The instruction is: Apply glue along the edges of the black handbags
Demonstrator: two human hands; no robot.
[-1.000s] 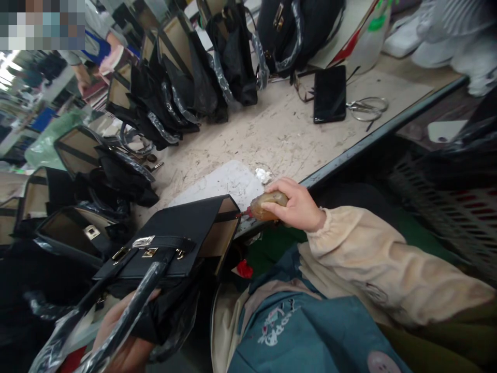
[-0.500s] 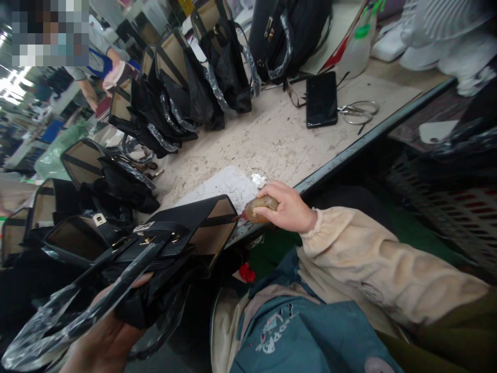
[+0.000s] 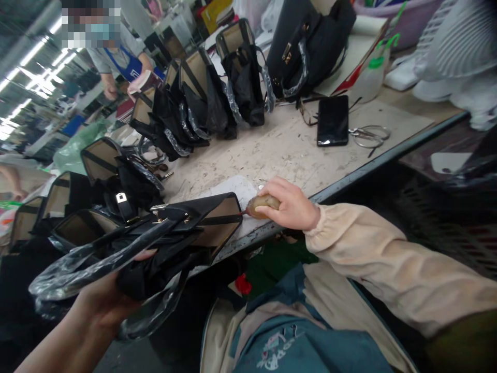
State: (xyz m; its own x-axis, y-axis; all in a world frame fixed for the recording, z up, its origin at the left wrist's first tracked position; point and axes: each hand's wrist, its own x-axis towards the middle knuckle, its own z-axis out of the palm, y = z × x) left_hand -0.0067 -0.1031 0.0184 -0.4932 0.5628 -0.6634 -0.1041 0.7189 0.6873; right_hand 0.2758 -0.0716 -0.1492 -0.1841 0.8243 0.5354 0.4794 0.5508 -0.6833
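My left hand [image 3: 112,292] grips a black handbag [image 3: 186,220] from below, its fingers wrapped round the dark, soft body. Clear plastic covers the bag's long handles, which hang over my wrist. The bag lies tilted at the table's front edge, its tan panel with a black strip facing right. In my right hand [image 3: 293,204] is a small squeeze bottle [image 3: 264,205] of brownish-yellow liquid, held between thumb and fingers. The bottle's thin reddish tip points left and meets the edge of the tan panel; whether it presses there I cannot tell.
More black handbags [image 3: 200,90] stand in a row along the table's [image 3: 287,145] far side. Towards the right lie a black phone [image 3: 333,120], glasses [image 3: 308,111] and scissors [image 3: 368,135]. Behind them are a clear bottle [image 3: 368,77] and a white fan [image 3: 456,46]. A co-worker [image 3: 124,62] stands beyond.
My view has shifted, so the table sits lower and further right. The bottle's tip has moved slightly along the panel's edge. Both hands keep their hold.
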